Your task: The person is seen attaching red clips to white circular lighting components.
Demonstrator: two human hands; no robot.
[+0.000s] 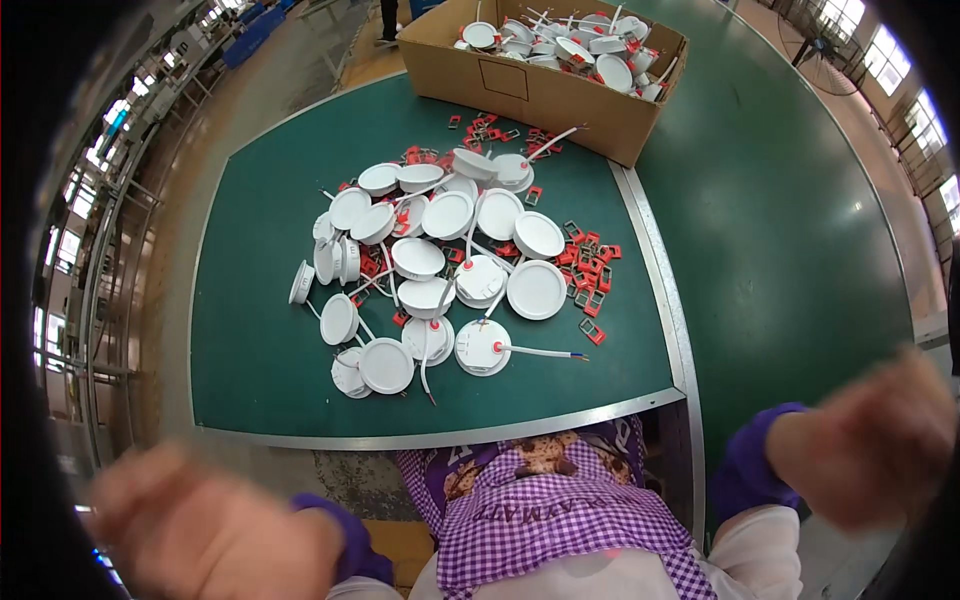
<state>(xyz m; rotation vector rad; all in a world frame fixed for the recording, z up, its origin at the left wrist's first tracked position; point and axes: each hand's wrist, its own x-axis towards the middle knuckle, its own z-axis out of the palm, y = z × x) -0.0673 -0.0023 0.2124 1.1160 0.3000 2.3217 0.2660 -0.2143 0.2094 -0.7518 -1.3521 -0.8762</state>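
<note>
White discs (418,257) lie beyond the left hand (215,525) and right hand (865,445) — both too blurred to tell their grip.

The left hand (215,530) is blurred at the frame's lower left; the right hand (870,440), equally blurred, lower right.

A flat desk with a dark green top (250,240) has a pale metal edging strip (440,437). To its right spreads a glossy green surface (800,220), floor or worktop, which cannot be told. Long grey metal racks (132,195) run down the far left; blue box-shaped containers (253,38) stand at the upper left. Near the top edge shows a co-worker's dark-trousered leg (389,18). Bright, many-paned windows (886,58) line the right-hand wall.
</note>
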